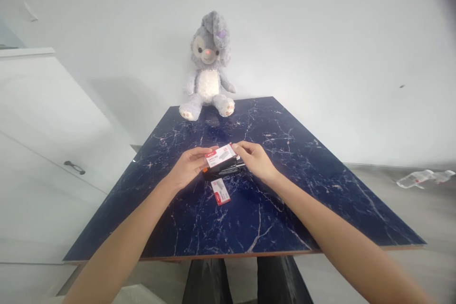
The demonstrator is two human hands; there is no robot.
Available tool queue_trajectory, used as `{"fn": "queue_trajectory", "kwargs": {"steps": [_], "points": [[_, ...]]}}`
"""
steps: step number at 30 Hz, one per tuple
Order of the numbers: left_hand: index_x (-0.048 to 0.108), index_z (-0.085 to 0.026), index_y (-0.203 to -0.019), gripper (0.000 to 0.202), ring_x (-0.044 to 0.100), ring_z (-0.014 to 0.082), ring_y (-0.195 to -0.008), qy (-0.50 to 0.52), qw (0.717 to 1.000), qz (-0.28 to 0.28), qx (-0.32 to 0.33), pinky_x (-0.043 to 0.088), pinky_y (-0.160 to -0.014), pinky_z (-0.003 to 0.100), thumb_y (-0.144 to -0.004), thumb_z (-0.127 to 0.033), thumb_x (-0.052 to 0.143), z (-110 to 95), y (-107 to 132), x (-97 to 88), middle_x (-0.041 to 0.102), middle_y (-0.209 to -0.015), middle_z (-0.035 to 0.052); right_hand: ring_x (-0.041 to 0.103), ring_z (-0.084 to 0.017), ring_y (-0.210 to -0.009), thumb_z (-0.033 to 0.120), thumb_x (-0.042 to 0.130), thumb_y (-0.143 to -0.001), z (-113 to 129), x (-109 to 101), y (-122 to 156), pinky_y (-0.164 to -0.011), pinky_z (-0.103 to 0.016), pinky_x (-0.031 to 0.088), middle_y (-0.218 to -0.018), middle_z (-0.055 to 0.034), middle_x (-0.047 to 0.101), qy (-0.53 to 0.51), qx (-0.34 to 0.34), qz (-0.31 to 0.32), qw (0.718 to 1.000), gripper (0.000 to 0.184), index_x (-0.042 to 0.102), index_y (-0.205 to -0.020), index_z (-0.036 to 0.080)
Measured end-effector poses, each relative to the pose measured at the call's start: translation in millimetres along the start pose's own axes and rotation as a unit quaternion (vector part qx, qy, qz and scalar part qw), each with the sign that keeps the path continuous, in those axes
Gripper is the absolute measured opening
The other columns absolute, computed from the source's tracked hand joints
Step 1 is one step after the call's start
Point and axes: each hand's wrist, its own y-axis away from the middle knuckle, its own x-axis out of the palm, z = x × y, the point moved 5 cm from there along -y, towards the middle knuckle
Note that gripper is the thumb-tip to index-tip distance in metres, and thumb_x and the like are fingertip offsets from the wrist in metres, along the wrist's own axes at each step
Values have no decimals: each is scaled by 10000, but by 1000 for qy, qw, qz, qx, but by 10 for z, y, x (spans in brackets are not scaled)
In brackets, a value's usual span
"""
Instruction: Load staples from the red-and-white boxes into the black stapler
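Note:
Both my hands meet over the middle of the dark blue marble table [285, 190]. My left hand [188, 166] and my right hand [254, 159] pinch the two ends of a small white and red staple box [220, 156], held just above a black stapler [224, 168] that lies on the table under the box. A second small white and red staple box [220, 191] lies flat on the table just in front of the stapler, nearer to me.
A grey plush rabbit [209, 69] sits at the table's far edge against the white wall. A white cabinet with a dark handle [74, 167] stands to the left. A plastic bottle [423, 178] lies on the floor at right. My legs show below the near edge.

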Motion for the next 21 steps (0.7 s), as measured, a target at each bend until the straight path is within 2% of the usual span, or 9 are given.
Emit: {"fn": "queue_trajectory", "kwargs": {"steps": [3,7,11,14,17,19,21], "points": [[813,-242,-974,264,643,294,-1207,1,1000,20,4,576,-918,364,-718,-240,879,-3,19,32,683,-1335,92,612,-186,-733,550,550,-945,20,14,14,-629,-278,434,-832,-18,719,22,-22,-12,999,395,741,-887,209],[805,-271,-1021,295,575,319,-1307,-12,996,81,23,557,-950,391,-739,-207,861,-26,51,120,611,-1435,80,556,-160,-669,544,511,-968,47,26,36,-601,-270,397,-758,-8,669,44,-36,-22,998,428,720,-836,194],[750,-293,-1173,475,521,356,-1360,-27,988,146,35,508,-1019,477,-720,-229,880,-37,77,203,541,-1505,94,495,-132,-636,528,494,-983,88,69,47,-594,-254,364,-707,8,616,69,-58,12,996,447,685,-787,175],[695,-284,-1270,594,515,361,-1361,-39,982,179,49,483,-1049,500,-711,-239,890,-33,82,211,509,-1529,116,468,-118,-632,531,478,-992,143,87,59,-598,-245,353,-693,17,591,84,-78,46,992,465,663,-772,165],[673,-277,-1292,610,542,338,-1336,-51,980,181,60,490,-1049,478,-721,-225,882,-26,73,167,557,-1485,120,458,-115,-632,543,468,-993,193,83,75,-597,-241,350,-685,20,567,86,-81,70,991,479,641,-759,162],[677,-286,-1272,555,580,318,-1294,-51,984,156,69,528,-999,456,-751,-223,858,-35,59,118,634,-1396,111,446,-114,-618,554,445,-999,211,76,83,-583,-241,343,-672,21,545,82,-72,81,991,500,620,-741,164],[675,-296,-1263,518,593,309,-1275,-55,987,130,76,550,-961,445,-775,-232,837,-50,48,83,652,-1368,105,429,-110,-606,559,430,-1003,217,69,86,-573,-241,332,-655,25,517,85,-67,81,991,513,592,-716,166]]}}
